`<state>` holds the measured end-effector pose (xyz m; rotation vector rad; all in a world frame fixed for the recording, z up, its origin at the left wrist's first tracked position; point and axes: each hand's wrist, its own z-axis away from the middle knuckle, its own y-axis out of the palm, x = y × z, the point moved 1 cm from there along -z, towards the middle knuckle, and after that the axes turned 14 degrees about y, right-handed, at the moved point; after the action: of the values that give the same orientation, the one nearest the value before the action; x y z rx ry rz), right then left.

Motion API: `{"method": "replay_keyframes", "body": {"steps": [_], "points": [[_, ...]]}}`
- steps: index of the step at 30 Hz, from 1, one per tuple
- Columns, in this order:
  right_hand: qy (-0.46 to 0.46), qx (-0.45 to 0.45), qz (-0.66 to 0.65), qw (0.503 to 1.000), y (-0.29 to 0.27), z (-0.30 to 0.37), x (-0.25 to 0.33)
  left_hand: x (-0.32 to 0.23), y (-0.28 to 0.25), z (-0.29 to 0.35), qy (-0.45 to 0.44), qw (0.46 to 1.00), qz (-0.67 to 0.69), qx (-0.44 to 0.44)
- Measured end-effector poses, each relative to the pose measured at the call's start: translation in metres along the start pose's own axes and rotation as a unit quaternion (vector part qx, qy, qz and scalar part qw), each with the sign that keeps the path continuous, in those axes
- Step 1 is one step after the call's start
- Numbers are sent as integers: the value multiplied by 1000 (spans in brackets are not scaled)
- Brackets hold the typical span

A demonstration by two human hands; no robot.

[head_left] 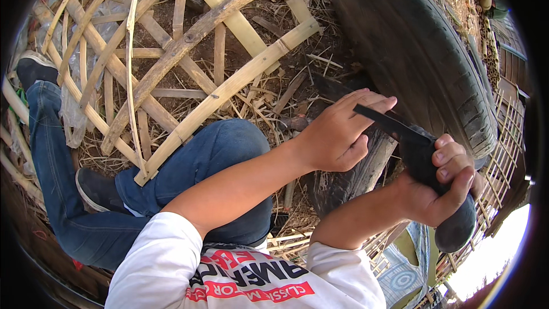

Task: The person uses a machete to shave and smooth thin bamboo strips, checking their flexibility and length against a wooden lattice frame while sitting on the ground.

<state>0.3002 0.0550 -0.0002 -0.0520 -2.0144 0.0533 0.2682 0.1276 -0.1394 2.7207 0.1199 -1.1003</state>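
My right hand [452, 177] is wrapped round the thick dark handle of a large knife [456, 232], whose rounded butt points toward me. A narrow black strip [380, 117] sticks out from the top of the handle toward my left hand. What looks like the knife's dark blade [331, 87] shows past my left hand, partly hidden by it. My left hand [337, 131] is beside the strip and over the blade, its fingers stretched out and the thumb apart. Whether its fingers touch the blade cannot be made out.
A worn black tyre [412, 51] stands at the right, beyond my hands. Below them lies a dark log [357, 171]. To the left, a lattice of split bamboo strips [229, 88] rests against my bent leg [223, 143]. Straw and wood chips litter the ground. Bamboo slats stand at the far right.
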Motion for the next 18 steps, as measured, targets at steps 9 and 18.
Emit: {"method": "replay_keyframes", "body": {"steps": [9, 18], "points": [[-102, -64, -8, 993, -13, 6, -10, -7, 4, -8, -24, 999, 28, 37], [-4, -124, -40, 991, -18, -14, -15, 1, 16, -13, -2, 1000, -8, 26]]}}
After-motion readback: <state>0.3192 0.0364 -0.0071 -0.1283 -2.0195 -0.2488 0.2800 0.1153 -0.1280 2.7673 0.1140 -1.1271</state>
